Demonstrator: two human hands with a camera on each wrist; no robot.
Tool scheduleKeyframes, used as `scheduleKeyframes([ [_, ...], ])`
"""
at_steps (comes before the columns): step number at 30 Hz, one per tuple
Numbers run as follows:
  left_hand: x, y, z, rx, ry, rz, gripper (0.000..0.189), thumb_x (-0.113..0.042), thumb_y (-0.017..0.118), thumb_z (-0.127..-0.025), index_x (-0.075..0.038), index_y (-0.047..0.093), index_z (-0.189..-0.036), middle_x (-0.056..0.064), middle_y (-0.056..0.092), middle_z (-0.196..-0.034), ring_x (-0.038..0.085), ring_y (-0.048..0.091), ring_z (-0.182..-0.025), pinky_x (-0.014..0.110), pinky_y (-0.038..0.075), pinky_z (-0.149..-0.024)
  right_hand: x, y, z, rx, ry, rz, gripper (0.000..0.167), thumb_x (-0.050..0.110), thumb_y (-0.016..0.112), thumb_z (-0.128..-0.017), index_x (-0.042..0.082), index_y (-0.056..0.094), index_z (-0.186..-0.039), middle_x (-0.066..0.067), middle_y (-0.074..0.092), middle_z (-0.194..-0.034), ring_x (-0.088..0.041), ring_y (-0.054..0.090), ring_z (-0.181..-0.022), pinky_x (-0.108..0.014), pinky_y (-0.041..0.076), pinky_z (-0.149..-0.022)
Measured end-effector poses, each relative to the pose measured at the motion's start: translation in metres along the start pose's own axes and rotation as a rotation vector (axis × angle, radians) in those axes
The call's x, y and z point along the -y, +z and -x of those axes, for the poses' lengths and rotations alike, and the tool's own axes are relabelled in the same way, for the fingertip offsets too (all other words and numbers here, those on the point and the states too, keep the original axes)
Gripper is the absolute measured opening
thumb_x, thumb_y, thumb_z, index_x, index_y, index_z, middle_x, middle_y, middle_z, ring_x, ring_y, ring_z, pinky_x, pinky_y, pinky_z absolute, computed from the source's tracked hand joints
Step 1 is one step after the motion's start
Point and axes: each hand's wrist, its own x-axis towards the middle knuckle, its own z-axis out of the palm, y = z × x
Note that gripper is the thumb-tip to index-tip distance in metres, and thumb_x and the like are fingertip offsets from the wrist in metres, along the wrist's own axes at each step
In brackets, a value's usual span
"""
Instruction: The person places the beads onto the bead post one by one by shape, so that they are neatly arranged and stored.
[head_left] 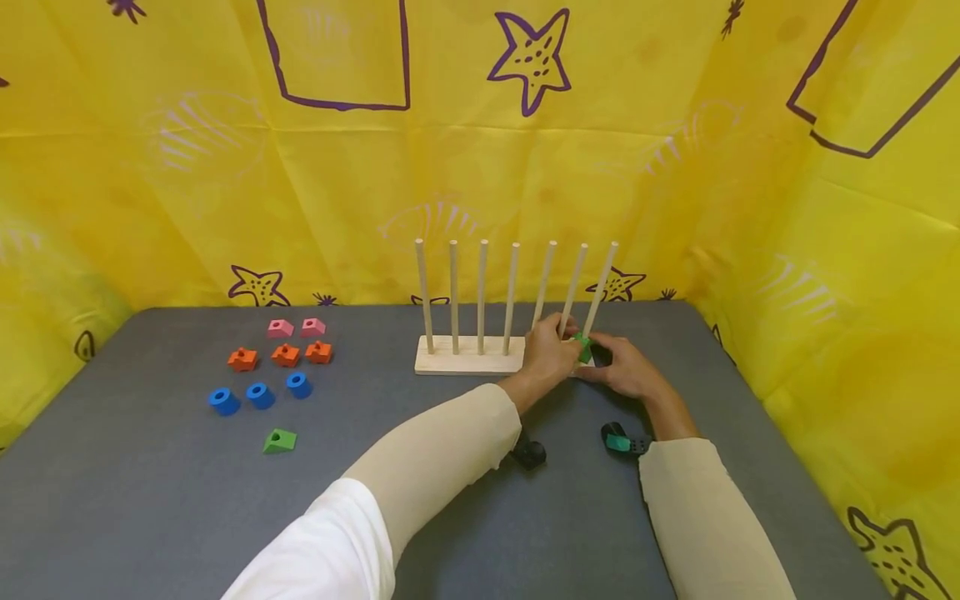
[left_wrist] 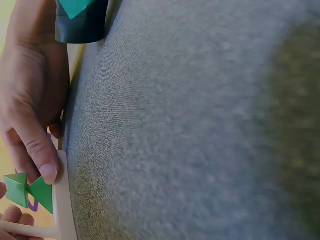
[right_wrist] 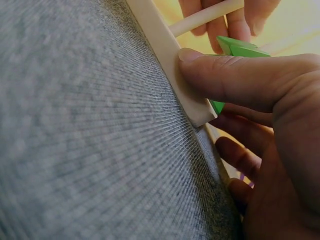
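Observation:
A wooden peg stand [head_left: 472, 360] with a row of upright pegs stands on the table. Around its rightmost peg are two green triangular blocks [left_wrist: 42, 195], one just above the other; the lower sits against the base. My left hand [head_left: 551, 354] reaches across and holds the upper green block [left_wrist: 16, 190] between its fingers. At the stand's right end, my right hand [head_left: 626, 368] grips the base, thumb [right_wrist: 220, 75] on the front edge and fingers behind. The hands partly hide the blocks in the head view.
On the left of the table lie two pink blocks [head_left: 281, 328], three orange blocks [head_left: 286, 356], three blue cylinders [head_left: 260, 396] and one green block [head_left: 280, 441], all with holes. A yellow patterned cloth [head_left: 465, 167] hangs behind and at both sides.

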Motion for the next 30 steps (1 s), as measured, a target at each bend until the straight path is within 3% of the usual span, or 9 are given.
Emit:
scheduleKeyframes([
  [4,-0.001,-0.006,0.007,0.015,-0.013,-0.082,0.036,-0.006,0.067,-0.086,-0.005,0.063,-0.122,0.006,0.068,-0.105,0.023,0.062,-0.1,0.032,0.05,-0.081,0.003,0.0,0.002,-0.009,0.018,0.021,0.063,0.017,0.078,-0.083,-0.001,0.051,-0.137,-0.023,0.053,-0.132,-0.041,0.042,-0.126,-0.056,0.029,-0.104],
  [8,-0.004,-0.015,0.016,0.025,-0.003,-0.089,0.047,-0.01,0.069,-0.086,-0.005,0.058,-0.131,0.01,0.066,-0.115,0.024,0.061,-0.106,0.035,0.049,-0.086,0.003,0.0,0.004,-0.006,0.047,0.03,0.065,0.015,0.077,-0.083,-0.003,0.049,-0.138,-0.025,0.05,-0.135,-0.042,0.039,-0.129,-0.058,0.027,-0.105],
  [13,-0.01,-0.03,0.03,0.026,-0.009,-0.009,0.049,-0.005,0.069,-0.084,-0.003,0.057,-0.132,0.008,0.063,-0.122,0.022,0.059,-0.112,0.033,0.048,-0.089,0.003,0.0,0.003,0.002,0.039,0.031,0.061,0.015,0.077,-0.084,-0.003,0.051,-0.136,-0.023,0.052,-0.133,-0.04,0.04,-0.127,-0.057,0.025,-0.106],
  [17,-0.013,-0.043,0.042,0.05,0.006,0.127,0.045,-0.003,0.068,-0.084,-0.003,0.059,-0.128,0.008,0.065,-0.119,0.019,0.061,-0.108,0.027,0.049,-0.088,0.002,0.0,0.002,0.006,0.023,0.037,0.059,0.015,0.077,-0.083,-0.003,0.053,-0.133,-0.023,0.054,-0.13,-0.04,0.043,-0.125,-0.056,0.026,-0.106],
  [23,-0.029,-0.073,0.066,0.136,0.138,0.331,0.036,0.003,0.067,-0.087,0.005,0.059,-0.122,0.02,0.064,-0.115,0.031,0.062,-0.105,0.027,0.05,-0.086,0.0,0.001,0.004,-0.001,0.015,0.052,0.059,0.016,0.078,-0.083,-0.004,0.054,-0.132,-0.023,0.055,-0.128,-0.04,0.045,-0.123,-0.057,0.026,-0.105],
  [30,-0.02,-0.111,0.077,0.137,0.306,0.357,0.031,0.003,0.068,-0.086,0.006,0.06,-0.117,0.02,0.066,-0.109,0.03,0.064,-0.098,0.033,0.052,-0.084,0.004,0.002,0.001,0.0,0.053,0.054,0.066,0.017,0.076,-0.084,-0.007,0.047,-0.137,-0.027,0.049,-0.135,-0.043,0.038,-0.128,-0.059,0.022,-0.107],
])
